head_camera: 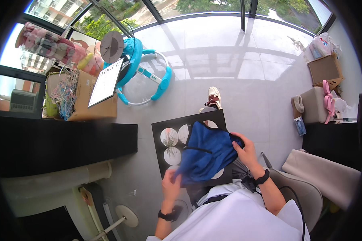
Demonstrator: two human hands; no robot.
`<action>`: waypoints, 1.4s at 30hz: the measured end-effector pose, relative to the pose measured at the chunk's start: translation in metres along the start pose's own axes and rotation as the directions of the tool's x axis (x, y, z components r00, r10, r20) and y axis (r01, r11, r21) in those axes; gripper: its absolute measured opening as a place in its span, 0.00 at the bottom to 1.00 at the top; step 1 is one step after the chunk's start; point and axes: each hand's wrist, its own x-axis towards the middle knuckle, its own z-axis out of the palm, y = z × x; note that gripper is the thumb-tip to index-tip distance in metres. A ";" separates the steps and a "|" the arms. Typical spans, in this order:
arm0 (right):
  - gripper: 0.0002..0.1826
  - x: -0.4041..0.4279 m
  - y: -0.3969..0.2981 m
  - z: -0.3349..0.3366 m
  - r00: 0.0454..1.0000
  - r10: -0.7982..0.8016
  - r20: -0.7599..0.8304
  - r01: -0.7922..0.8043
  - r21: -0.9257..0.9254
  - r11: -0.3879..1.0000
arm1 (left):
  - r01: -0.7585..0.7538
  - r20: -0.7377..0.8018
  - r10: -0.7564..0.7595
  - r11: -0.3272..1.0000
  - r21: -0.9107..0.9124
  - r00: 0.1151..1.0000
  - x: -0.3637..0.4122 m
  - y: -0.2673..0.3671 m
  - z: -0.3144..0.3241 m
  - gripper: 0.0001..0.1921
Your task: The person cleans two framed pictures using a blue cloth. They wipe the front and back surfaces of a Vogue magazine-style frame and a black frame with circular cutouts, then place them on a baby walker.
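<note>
A blue cloth garment piece [209,150] with black trim is stretched between my two hands over my lap. My left hand [171,183] pinches its lower left corner, slightly blurred. At the upper right, my right hand [245,150] grips the black-edged border between thumb and fingers. Under the cloth lies a black panel [158,129] with round, mirror-like discs [169,137], partly covered by the fabric. Both wrists wear black bands.
A turquoise baby walker [166,81] stands ahead on the left, near a cardboard box [93,102] with tangled wire hangers [65,93]. A black tabletop [78,144] juts in at left. To the right are a beige storage box [313,104] and an open cardboard box [325,70].
</note>
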 end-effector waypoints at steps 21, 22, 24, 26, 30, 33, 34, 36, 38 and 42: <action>0.15 0.029 -0.048 0.032 0.950 -0.302 0.077 0.290 -0.576 0.764 | 0.369 0.077 -0.467 0.576 -0.729 0.881 0.015 -0.035 -0.064 0.17; 0.14 0.024 -0.040 0.033 0.947 -0.307 0.094 0.303 -0.582 0.755 | 0.356 0.072 -0.467 0.557 -0.750 0.881 0.016 -0.037 -0.064 0.17; 0.12 0.016 -0.030 0.033 0.943 -0.312 0.113 0.317 -0.587 0.745 | 0.343 0.067 -0.468 0.536 -0.772 0.881 0.016 -0.039 -0.066 0.17; 0.09 0.011 -0.023 0.032 0.917 -0.378 0.126 0.395 -0.424 0.815 | 0.282 -0.009 -0.500 0.503 -0.817 0.866 0.014 -0.039 -0.067 0.19; 0.07 -0.006 -0.018 0.022 0.969 -0.238 0.070 0.246 -0.143 0.959 | 0.373 0.139 -0.530 0.366 -0.853 0.836 0.006 -0.053 -0.079 0.20; 0.05 -0.013 -0.030 -0.003 0.976 -0.071 0.206 0.056 0.077 0.995 | 0.459 0.149 -0.626 0.370 -0.808 0.765 0.001 -0.032 -0.087 0.21; 0.05 -0.014 -0.040 -0.009 0.957 -0.173 0.233 0.160 0.073 0.984 | 0.393 0.202 -0.481 0.339 -0.855 0.853 -0.002 -0.031 -0.094 0.20; 0.10 -0.013 -0.056 -0.020 0.924 -0.291 0.248 0.260 0.152 0.954 | 0.336 0.239 -0.318 0.293 -0.895 0.917 -0.008 -0.016 -0.106 0.20; 0.13 -0.011 -0.075 -0.023 0.935 -0.293 0.201 0.250 0.212 0.945 | -0.025 -0.102 -0.211 0.340 -0.940 0.972 -0.009 0.020 -0.117 0.19; 0.18 0.007 -0.101 -0.019 0.956 -0.293 -0.008 0.290 0.171 0.942 | -0.139 -0.263 -0.094 0.654 -0.744 0.960 0.034 0.057 -0.133 0.22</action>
